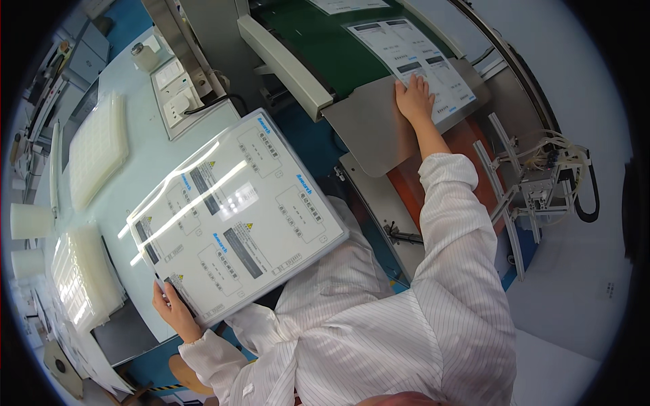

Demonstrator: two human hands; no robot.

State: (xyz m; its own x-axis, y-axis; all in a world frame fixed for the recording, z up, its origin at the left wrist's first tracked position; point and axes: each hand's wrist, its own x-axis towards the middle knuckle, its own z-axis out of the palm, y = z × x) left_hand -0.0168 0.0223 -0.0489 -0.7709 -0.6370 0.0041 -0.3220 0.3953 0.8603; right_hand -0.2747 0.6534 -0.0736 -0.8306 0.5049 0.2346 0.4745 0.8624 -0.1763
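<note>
A thick stack of glossy white printed sheets (298,250) lies tilted across the table's edge, above my lap. My left hand (177,312) grips its near left corner, the thumb on top and the other fingers along the side. Over on the right, my right hand (414,101) lies open with its fingers spread on a single printed sheet (443,78). That sheet rests partly on a green conveyor belt (325,54) and partly on the smooth metal plate (365,132) at the belt's end. Another printed sheet (349,5) sits farther up the belt.
On the pale table (145,183) at left stand two piles of translucent plastic sheets (101,145) (84,274). A small jar (143,57) and a socket panel (177,101) are at the back. Right of my arm is a metal frame with tubing (542,179); below the plate, an orange-red surface (413,196).
</note>
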